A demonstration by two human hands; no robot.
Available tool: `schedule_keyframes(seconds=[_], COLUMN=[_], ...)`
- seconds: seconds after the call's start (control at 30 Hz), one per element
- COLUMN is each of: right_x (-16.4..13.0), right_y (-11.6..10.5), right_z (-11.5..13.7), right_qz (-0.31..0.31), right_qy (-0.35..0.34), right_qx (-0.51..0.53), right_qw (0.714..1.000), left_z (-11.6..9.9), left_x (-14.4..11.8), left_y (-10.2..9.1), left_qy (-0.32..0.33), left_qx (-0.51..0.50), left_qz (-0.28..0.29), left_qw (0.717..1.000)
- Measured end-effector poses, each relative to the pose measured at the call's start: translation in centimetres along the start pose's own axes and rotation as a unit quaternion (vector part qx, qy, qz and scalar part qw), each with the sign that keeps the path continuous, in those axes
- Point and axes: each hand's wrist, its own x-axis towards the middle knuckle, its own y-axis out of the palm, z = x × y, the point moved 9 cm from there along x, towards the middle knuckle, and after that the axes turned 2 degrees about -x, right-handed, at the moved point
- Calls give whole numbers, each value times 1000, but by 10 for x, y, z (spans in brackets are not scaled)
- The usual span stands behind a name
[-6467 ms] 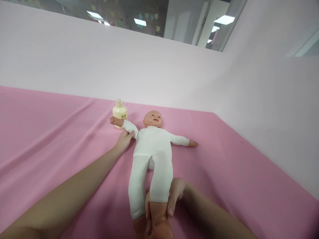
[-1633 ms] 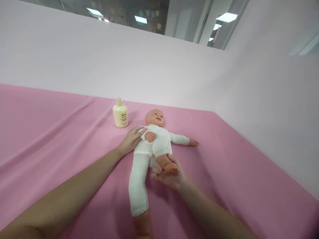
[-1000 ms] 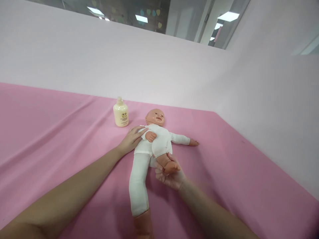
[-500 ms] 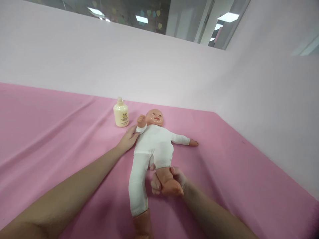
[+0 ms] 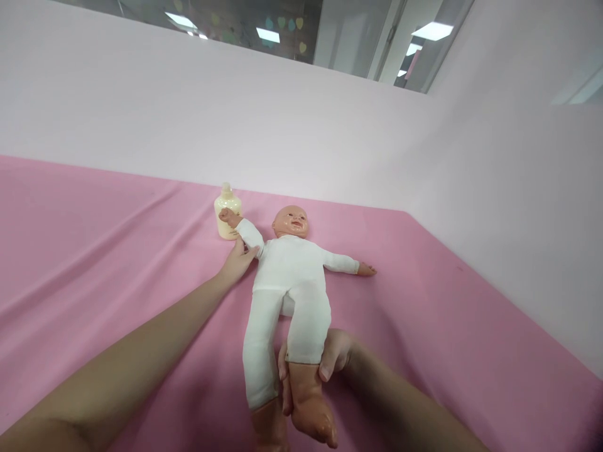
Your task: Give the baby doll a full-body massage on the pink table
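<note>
A baby doll [image 5: 292,263] in a white cloth suit lies on its back, head away from me. My right hand [image 5: 330,358] is closed around its lower leg, on the right in view, just above the bare foot. Some of those fingers are hidden behind the leg. My left hand [image 5: 239,258] grips the doll's left-side arm near the elbow, thumb on the sleeve. That arm points outward, and its fist overlaps the cream bottle [image 5: 228,227] behind it. The doll's other arm lies stretched out to the right.
A pink cloth [image 5: 117,251] with some creases covers the surface under the doll. White walls [image 5: 235,113] rise behind and at the right. A window [image 5: 264,31] with heart-shaped stickers is set in the back wall.
The doll's held leg has straightened toward me, with my right hand on it. Its arm by my left hand has swung outward to the left, in front of the bottle.
</note>
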Motion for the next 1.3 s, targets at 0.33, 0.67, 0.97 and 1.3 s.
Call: schedule_keyframes(seconds=[0.33,0.67,0.97,1.3], right_x=[-13,-25,-28,-18], right_y=[-29,-51,-54,-33], right_z=[30,49,45,51], right_qz=[-174,-351,-371,-296], right_qy=[-170,-254,-246,-230], right_qx=[70,115,125,82], right_qw=[967,894,887,924], left_z=[-30,-45,-45,-48], left_x=[-8,-22,-21,-17], left_y=[16,30,29,26], left_qy=[106,239,219,177], left_qx=[121,207,193,160], left_qz=[82,131,127,116], left_qw=[984,940,948,964])
